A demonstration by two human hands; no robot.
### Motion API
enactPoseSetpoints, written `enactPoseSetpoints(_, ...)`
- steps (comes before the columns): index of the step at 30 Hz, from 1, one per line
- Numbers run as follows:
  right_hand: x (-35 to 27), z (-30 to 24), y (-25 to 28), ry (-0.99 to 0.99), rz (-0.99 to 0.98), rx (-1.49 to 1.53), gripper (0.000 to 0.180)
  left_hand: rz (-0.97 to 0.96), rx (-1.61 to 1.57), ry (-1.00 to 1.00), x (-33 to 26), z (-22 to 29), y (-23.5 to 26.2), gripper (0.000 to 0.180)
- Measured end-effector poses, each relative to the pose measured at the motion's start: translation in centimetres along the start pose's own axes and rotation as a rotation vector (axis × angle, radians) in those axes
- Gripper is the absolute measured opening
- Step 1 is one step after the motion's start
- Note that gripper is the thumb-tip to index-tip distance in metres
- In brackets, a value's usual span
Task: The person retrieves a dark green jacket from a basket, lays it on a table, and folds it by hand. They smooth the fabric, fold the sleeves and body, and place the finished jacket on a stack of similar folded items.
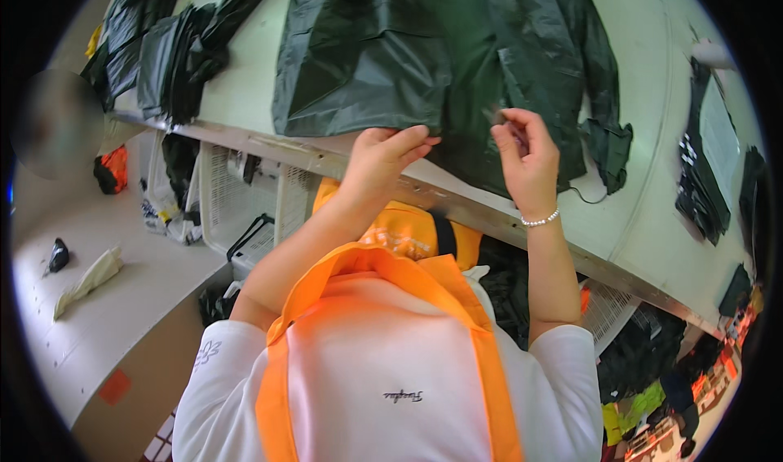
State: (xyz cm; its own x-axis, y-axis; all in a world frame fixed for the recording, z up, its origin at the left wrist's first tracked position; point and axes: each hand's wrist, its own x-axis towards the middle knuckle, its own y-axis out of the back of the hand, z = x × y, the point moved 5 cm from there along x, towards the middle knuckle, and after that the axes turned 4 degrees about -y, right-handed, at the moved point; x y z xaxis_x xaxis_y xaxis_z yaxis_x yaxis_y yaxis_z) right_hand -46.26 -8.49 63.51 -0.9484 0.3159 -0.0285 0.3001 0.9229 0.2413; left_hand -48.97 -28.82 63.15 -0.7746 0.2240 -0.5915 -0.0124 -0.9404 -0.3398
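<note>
Currently, a stack of folded dark garments is lying at the far left corner of the pale table. The left hand is resting at the near edge of the table, fingers extended and held together, pressing on the hem of the dark green raincoat that is lying spread flat across the table's middle. The right hand is hovering just beside it, thumb and forefinger pinched on a small part of the raincoat, remaining fingers curled.
</note>
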Motion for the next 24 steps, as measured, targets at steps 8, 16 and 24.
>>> enactPoseSetpoints(8,4.2,15.8,37.5,-0.168,0.922,-0.814,0.035,0.120,-0.662,0.213,3.4,-4.7,2.0,0.033)
enactPoseSetpoints(16,1.9,16.1,36.5,-0.298,0.953,-1.342,0.042,0.038,-0.660,0.257,3.9,-4.6,3.1,0.035)
enactPoseSetpoints(24,0.8,1.4,-2.9,-0.036,-0.170,-0.131,0.024,-0.020,-0.614,0.231,3.8,-4.0,3.0,0.033)
